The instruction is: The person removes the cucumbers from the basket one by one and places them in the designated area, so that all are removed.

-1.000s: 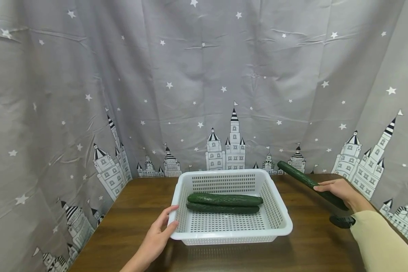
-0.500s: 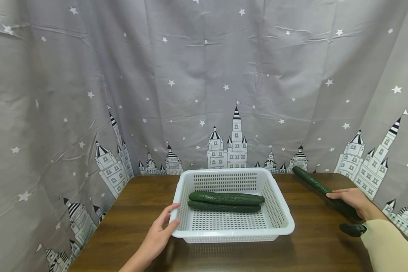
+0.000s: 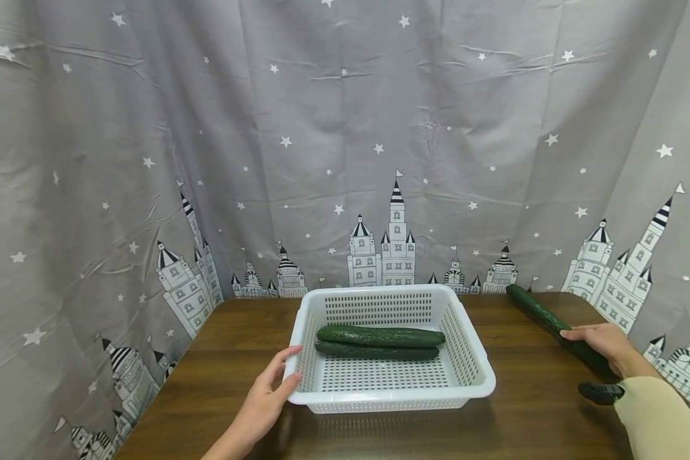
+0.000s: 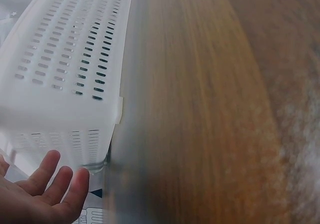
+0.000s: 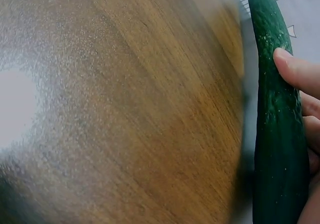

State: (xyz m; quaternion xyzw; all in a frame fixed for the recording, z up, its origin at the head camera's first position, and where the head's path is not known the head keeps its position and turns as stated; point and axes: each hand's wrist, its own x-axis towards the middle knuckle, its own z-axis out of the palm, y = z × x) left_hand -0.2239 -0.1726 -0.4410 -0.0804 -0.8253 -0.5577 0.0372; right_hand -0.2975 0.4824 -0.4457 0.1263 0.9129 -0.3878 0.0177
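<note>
A white slotted plastic basket [image 3: 391, 401] stands mid-table with two long dark green cucumbers lying side by side in it, the back cucumber [image 3: 379, 335] and the front cucumber [image 3: 376, 351]. My left hand [image 3: 267, 386] holds the basket's left rim, thumb and index finger over it; the left wrist view shows other fingers [image 4: 75, 194] beside the end wall. To the right of the basket, my right hand [image 3: 604, 345] grips a third cucumber [image 3: 537, 312], which slants away low over the table's right side. In the right wrist view the thumb [image 5: 295, 71] lies along this cucumber.
The brown wooden table [image 3: 236, 338] ends at a grey curtain [image 3: 322, 191] printed with stars and castles, hanging behind and on both sides. A black strap device [image 3: 600, 393] sits at my right wrist, beside the pale sleeve [image 3: 661, 421].
My right hand has carried its cucumber rightward and a little lower, farther from the basket. The left hand and the two cucumbers in the basket have stayed in place.
</note>
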